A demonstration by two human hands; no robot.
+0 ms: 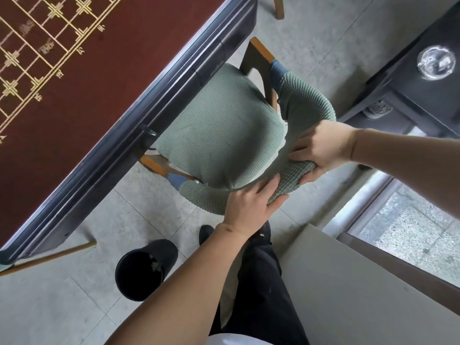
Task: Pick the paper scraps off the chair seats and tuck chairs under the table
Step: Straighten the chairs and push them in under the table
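Here, the left hand (251,202) and right hand (321,148) both clasp the padded green backrest (293,178) of the chair (224,135), its seat partly under the dark-edged worktop (139,113), beside a black bin (145,268).

The chair (219,135) wears ribbed, matt green cloth over wooden arms; the table (62,78) has a glossy dark rim.

Black bin (144,268), glass ashtray (436,62).
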